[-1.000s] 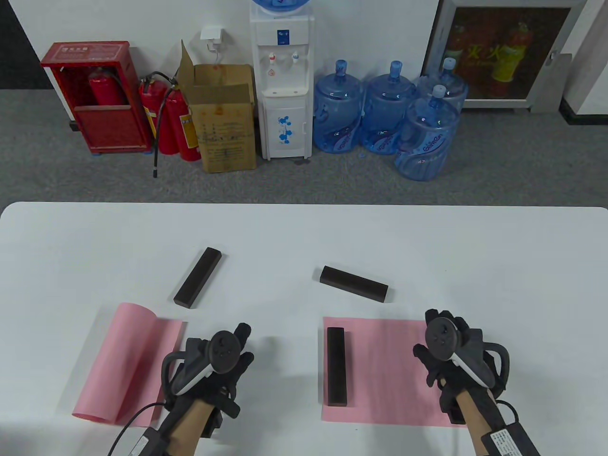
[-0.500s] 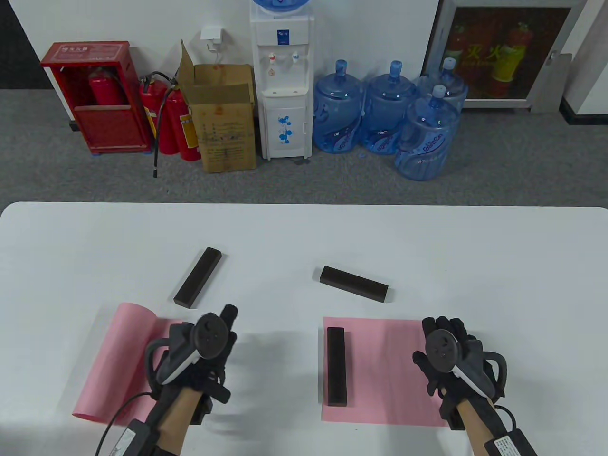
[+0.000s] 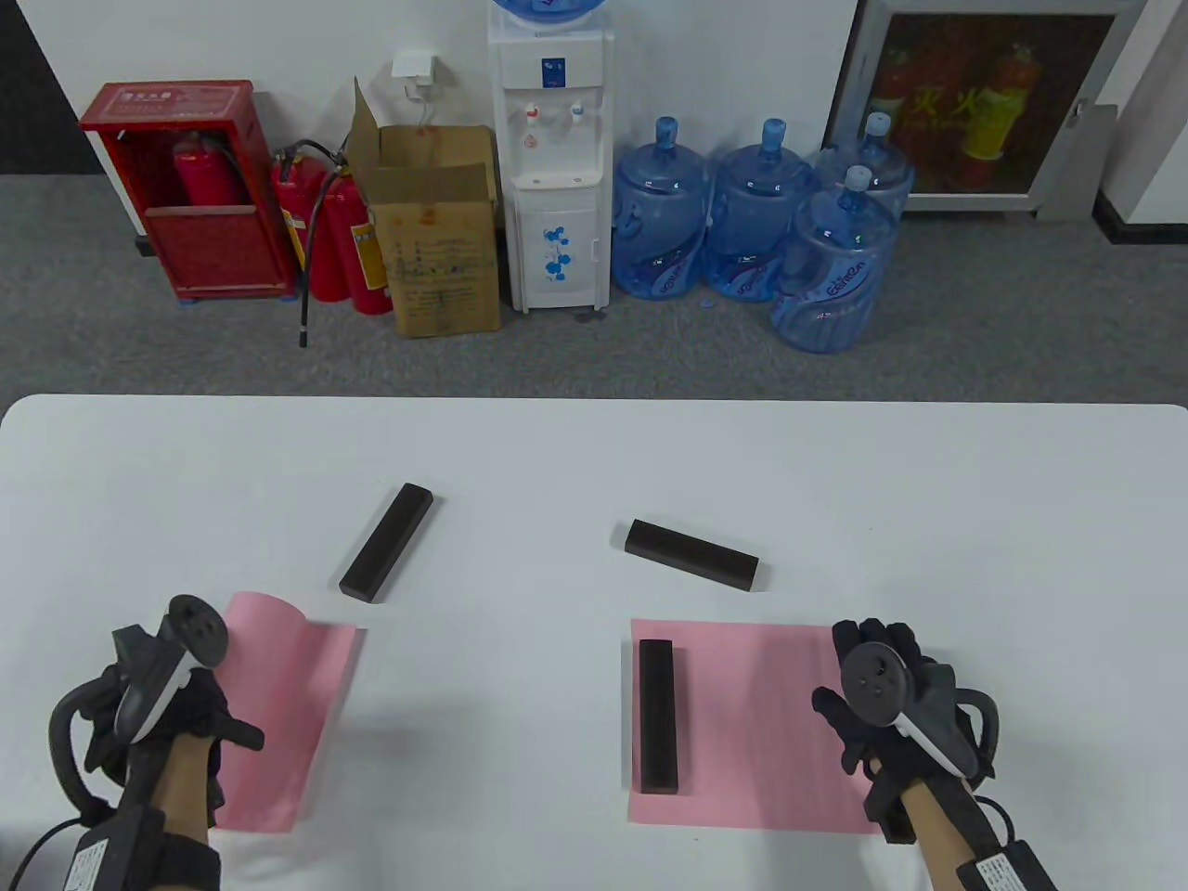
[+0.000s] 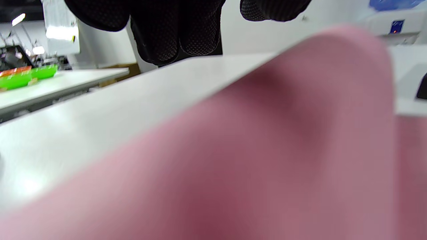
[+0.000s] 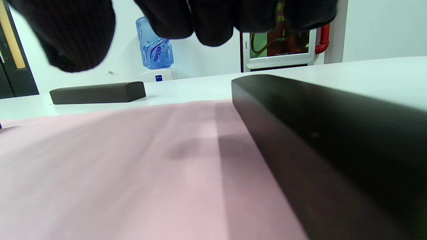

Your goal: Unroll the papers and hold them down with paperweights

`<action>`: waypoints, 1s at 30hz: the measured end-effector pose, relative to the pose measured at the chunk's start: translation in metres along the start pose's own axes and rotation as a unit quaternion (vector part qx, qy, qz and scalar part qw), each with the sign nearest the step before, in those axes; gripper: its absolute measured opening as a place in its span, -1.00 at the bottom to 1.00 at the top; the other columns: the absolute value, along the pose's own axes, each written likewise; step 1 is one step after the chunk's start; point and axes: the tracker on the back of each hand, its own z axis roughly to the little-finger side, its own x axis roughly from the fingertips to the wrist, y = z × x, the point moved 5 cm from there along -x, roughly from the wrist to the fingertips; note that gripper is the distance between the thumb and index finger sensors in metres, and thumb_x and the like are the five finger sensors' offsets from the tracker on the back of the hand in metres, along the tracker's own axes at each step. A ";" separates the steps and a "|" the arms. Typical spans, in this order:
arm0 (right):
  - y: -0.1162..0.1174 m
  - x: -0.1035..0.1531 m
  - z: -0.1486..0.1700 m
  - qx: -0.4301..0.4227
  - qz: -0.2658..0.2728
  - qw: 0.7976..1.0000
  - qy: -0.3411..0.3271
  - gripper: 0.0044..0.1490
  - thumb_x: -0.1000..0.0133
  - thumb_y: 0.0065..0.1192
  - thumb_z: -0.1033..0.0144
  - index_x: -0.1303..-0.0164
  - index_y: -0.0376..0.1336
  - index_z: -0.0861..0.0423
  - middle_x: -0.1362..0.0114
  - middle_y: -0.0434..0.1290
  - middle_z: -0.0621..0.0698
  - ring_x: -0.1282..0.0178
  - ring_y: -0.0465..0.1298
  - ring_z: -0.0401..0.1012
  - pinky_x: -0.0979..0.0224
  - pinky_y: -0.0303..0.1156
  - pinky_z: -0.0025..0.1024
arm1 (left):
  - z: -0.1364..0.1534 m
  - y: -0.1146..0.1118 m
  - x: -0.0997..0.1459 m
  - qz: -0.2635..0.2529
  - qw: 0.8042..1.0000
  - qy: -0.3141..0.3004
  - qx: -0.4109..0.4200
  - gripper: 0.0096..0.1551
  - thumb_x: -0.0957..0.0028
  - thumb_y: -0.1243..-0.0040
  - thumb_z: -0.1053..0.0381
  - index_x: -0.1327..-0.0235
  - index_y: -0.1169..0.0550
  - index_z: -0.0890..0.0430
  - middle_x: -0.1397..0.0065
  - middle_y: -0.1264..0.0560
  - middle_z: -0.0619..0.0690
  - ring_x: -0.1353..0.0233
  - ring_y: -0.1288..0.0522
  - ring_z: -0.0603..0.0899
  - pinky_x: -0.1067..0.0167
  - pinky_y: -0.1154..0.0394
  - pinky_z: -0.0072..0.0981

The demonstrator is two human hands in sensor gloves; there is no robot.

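On left pink roll (image 3: 278,705): left hand (image 3: 158,715) | right hand (image 3: 891,691): flat sheet (image 3: 752,724)

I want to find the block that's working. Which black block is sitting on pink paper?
The upright-lying paperweight on the left edge of the flat pink sheet. The other two blocks lie on the bare white table.

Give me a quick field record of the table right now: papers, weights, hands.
right paper: flat, one weight on its left edge, another under the right hand at its right edge
left paper: still partly rolled, no weight on it
left hand: over the roll's left side; contact unclear
spare weights: two on bare table, left and right
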 end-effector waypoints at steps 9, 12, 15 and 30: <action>0.003 0.001 -0.002 0.001 -0.006 1.000 -0.004 0.05 0.11 0.24 -0.18 -0.59 0.04 -0.03 -0.66 0.03 0.06 -0.69 0.04 0.11 -0.57 0.10 0.19 | -0.037 -0.042 0.014 0.117 0.989 -0.070 0.060 -0.05 0.00 0.10 -0.47 -0.63 0.10 -0.34 -0.77 -0.18 0.16 -0.59 -0.34 0.45 -0.45 -0.23 0.37; 0.003 0.001 -0.002 0.002 -0.008 1.000 -0.005 0.05 0.11 0.24 -0.18 -0.59 0.03 -0.02 -0.66 0.03 0.06 -0.69 0.04 0.11 -0.57 0.10 0.20 | -0.061 -0.048 0.022 0.128 0.985 -0.105 0.052 0.04 0.02 0.05 -0.49 -0.58 0.23 -0.32 -0.77 -0.15 0.17 -0.57 -0.38 0.43 -0.44 -0.26 0.36; 0.004 0.001 -0.002 0.002 -0.009 1.000 -0.006 0.05 0.11 0.24 -0.17 -0.59 0.04 -0.03 -0.66 0.03 0.06 -0.68 0.04 0.11 -0.57 0.10 0.20 | -0.079 -0.045 0.031 0.088 0.988 -0.121 0.027 0.08 0.01 -0.05 -0.42 -0.54 0.26 -0.30 -0.71 -0.22 0.15 -0.44 -0.51 0.33 -0.37 -0.35 0.29; 0.005 0.002 -0.004 0.004 -0.014 1.000 -0.009 0.04 0.11 0.24 -0.18 -0.59 0.04 -0.03 -0.66 0.03 0.06 -0.69 0.04 0.11 -0.57 0.10 0.20 | -0.159 0.006 0.110 0.062 0.914 -0.272 0.296 0.07 -0.05 -0.15 -0.28 -0.54 0.23 -0.23 -0.58 -0.37 0.14 -0.07 -0.71 0.09 -0.12 -0.54 0.10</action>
